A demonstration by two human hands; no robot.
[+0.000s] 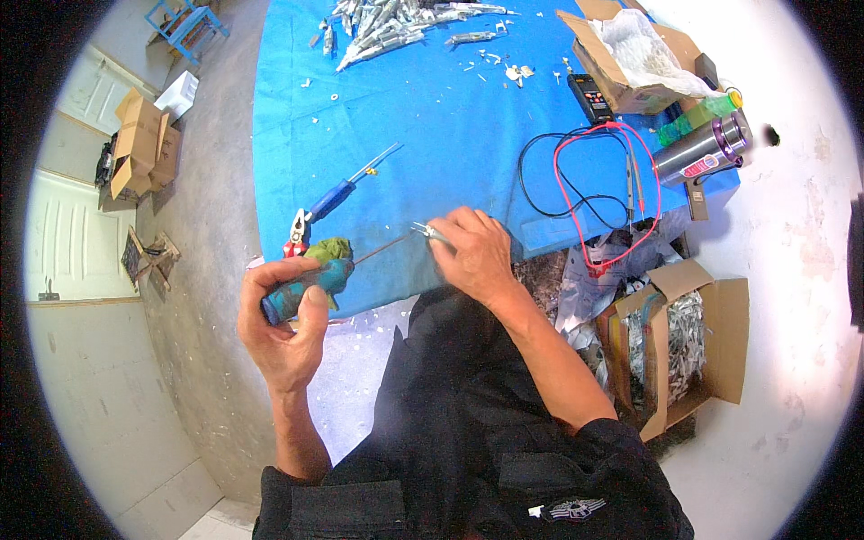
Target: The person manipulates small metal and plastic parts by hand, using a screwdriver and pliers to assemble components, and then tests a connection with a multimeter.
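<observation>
My left hand point(290, 328) is closed around the blue handle of a screwdriver point(382, 248), its thin metal shaft pointing right and slightly away from me. A crumpled green cloth point(330, 253) lies beside the handle. My right hand point(477, 255) pinches a small silvery part point(426, 230) with thin prongs at its left end; my fingers hide the rest of it. The shaft's tip is close to this part, and I cannot tell whether they touch. Just beyond my left hand, red-handled pliers point(296, 236) rest by a second blue-handled screwdriver point(333, 200).
A heap of silvery parts point(382, 27) lies at the far side of the blue-covered table point(423, 108). On the right are a black meter point(590, 97) with red and black leads, a steel flask point(702, 148) and a cardboard box point(621, 76). Below stands a box of silvery scraps point(661, 360).
</observation>
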